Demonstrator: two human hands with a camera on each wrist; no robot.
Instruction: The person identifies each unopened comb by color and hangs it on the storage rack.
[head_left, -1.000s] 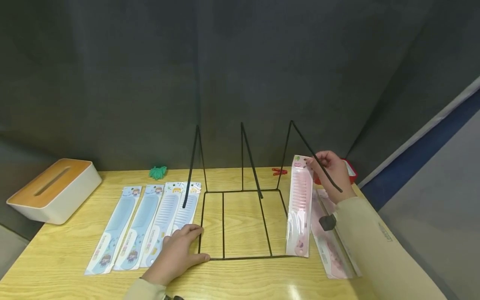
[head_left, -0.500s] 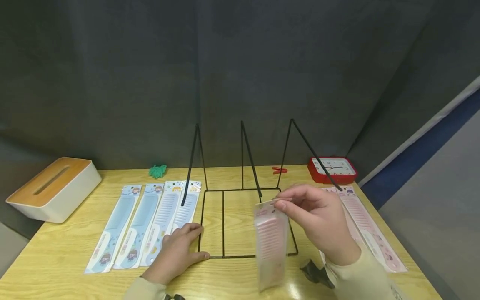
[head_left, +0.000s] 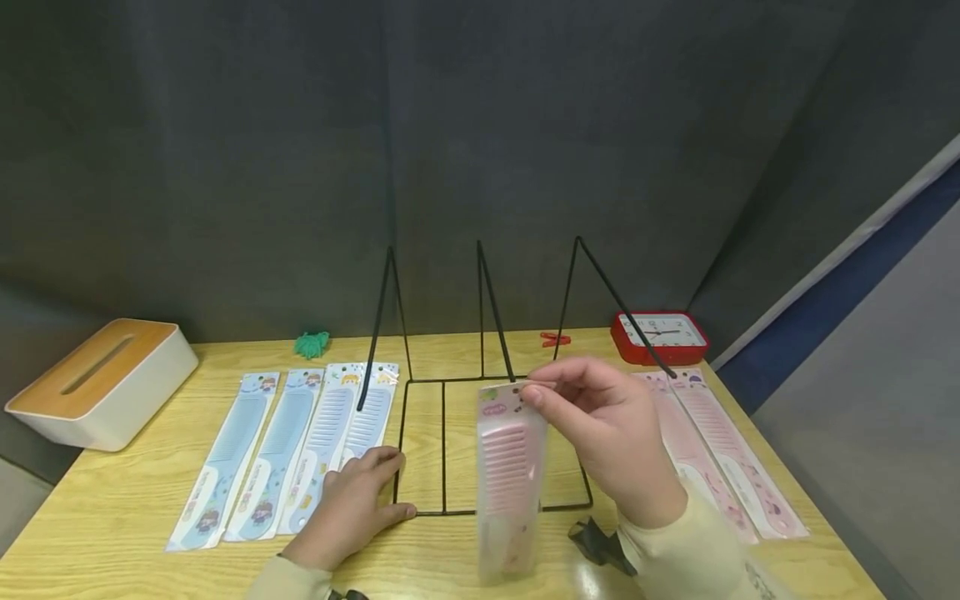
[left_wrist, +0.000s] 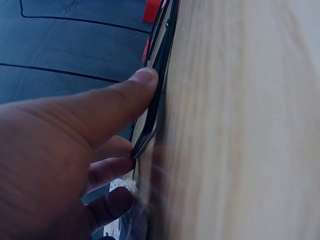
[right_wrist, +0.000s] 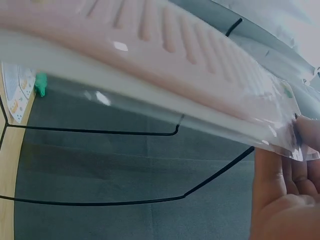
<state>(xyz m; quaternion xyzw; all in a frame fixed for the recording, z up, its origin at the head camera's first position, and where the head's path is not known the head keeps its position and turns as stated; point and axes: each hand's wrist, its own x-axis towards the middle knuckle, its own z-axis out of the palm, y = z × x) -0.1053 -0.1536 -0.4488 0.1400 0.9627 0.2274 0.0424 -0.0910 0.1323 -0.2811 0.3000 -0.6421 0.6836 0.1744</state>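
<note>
In the head view, a black wire rack [head_left: 443, 450] with three upright prongs stands mid-table. My left hand [head_left: 352, 500] holds the rack's front left corner, thumb on the front wire and fingers at the side wire. My right hand [head_left: 611, 429] pinches the top edge of a packaged pink comb [head_left: 506, 479], which hangs upright before the rack. Its top is close to the tip of the middle prong [head_left: 495, 308]; whether they touch I cannot tell. In the right wrist view, the comb's clear wrapper [right_wrist: 200, 90] runs across, gripped at the right by thumb and fingers.
Several packaged blue combs [head_left: 281, 454] lie left of the rack. Packaged pink combs [head_left: 738, 467] lie at the right, partly behind my arm. Around them are a tissue box [head_left: 105, 383], green string [head_left: 311, 344], a red clip [head_left: 555, 339] and a red clock [head_left: 660, 337].
My right hand has brought the pink comb from the rack's right side leftward to the middle prong, uncovering the clock. The left hand has stayed at the rack's corner.
</note>
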